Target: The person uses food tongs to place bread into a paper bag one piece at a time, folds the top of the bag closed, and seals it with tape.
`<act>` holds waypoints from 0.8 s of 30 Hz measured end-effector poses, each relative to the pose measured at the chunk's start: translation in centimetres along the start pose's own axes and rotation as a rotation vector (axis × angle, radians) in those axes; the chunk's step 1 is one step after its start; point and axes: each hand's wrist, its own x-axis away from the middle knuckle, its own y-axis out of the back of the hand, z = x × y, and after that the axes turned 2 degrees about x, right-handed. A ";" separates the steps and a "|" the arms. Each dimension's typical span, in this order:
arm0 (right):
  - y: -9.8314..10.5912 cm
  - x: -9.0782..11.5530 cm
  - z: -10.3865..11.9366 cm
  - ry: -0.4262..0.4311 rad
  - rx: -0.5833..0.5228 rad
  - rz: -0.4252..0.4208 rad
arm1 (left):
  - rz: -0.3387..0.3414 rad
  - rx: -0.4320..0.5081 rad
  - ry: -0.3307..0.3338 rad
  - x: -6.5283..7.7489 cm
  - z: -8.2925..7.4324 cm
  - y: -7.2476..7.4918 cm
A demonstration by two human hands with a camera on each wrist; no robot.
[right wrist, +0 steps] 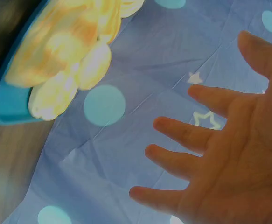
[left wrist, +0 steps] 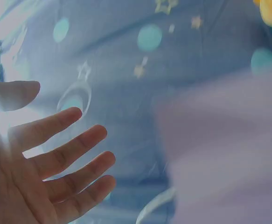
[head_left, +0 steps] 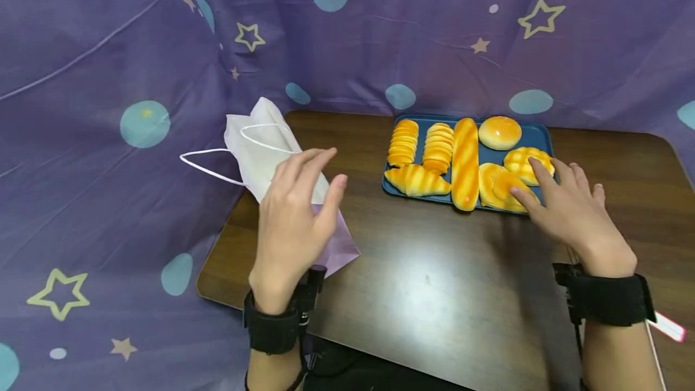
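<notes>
My left hand [head_left: 293,216] hovers with fingers extended above a white and lilac bag [head_left: 255,149] with white cord handles, which lies tilted at the table's left. In the left wrist view the left palm [left wrist: 19,186] holds nothing, and the blurred lilac bag side [left wrist: 229,149] is beside it. My right hand [head_left: 575,216], fingers spread, is over the right end of a blue tray [head_left: 491,157]. On the tray are a long loaf [head_left: 465,165], a round bun [head_left: 499,133], a crosshatched bun [head_left: 526,165], a flat swirled bread [head_left: 496,186], a croissant [head_left: 417,181] and two ridged rolls [head_left: 403,143].
The brown table [head_left: 412,294] carries both bag and tray. Behind and to the left hangs a purple cloth [head_left: 369,47] with stars and blue spots. A small white and pink object [head_left: 669,326] lies past the right wrist.
</notes>
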 end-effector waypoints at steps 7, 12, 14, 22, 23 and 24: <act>-0.3 1.3 -1.6 -0.031 0.029 -0.024 | -0.098 -0.065 0.196 1.2 3.8 3.4; -0.7 1.8 -2.4 -0.088 0.063 -0.032 | -0.051 -0.145 0.325 1.4 4.9 3.9; -0.8 1.9 -2.7 -0.103 0.067 -0.037 | -0.011 -0.156 0.364 0.7 4.7 3.7; -1.1 2.0 -2.6 -0.045 0.023 -0.016 | 0.251 -0.311 0.556 -3.2 3.8 1.8; -1.1 2.0 -2.4 -0.032 0.020 -0.010 | 0.291 -0.329 0.568 -3.3 3.8 1.6; -1.1 1.9 -2.2 -0.021 0.017 -0.002 | 0.332 -0.341 0.572 -3.3 3.7 1.5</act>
